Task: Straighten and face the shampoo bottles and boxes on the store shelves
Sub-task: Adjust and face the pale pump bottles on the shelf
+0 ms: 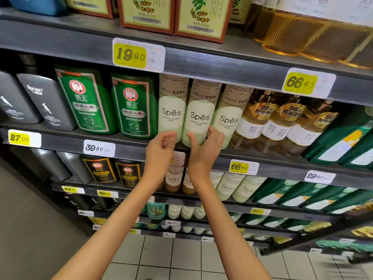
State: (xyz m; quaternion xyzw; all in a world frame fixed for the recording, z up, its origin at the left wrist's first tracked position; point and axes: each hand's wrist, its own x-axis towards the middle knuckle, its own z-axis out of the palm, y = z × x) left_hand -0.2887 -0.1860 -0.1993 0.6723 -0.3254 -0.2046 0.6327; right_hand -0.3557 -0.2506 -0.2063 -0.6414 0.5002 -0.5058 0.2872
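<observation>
**A:** Where is the bottle the person is working on?

**B:** The middle bottle (198, 118) of three pale green ones stands upright on the shelf (60, 141), close to the centre of the view, with its label facing out. The left bottle (171, 112) stands at its nine o'clock and the right bottle (228, 120) at its three o'clock, both just beside it.

**A:** Which hand has hold of it?

**B:** The right hand (205, 150) reaches up from six o'clock and grips the lower part of the middle bottle. The thumb (191, 139) lies against the nine o'clock side. The fingers (215, 134) curl round the three o'clock side, in between it and the right bottle.

**A:** And the other hand?

**B:** The left hand (161, 148) is at the right hand's nine o'clock, in front of the foot of the left bottle. Its fingers curl loosely toward the palm and hold nothing. It is not possible to tell whether they touch that bottle.

**A:** What else is on that shelf?

**B:** Two green bottles (86, 102) stand at nine o'clock of the pale three, and amber bottles (280, 126) at three o'clock, all with labels outward. A yellow price tag (243, 167) sits on the shelf edge at the right hand's four o'clock.
</observation>
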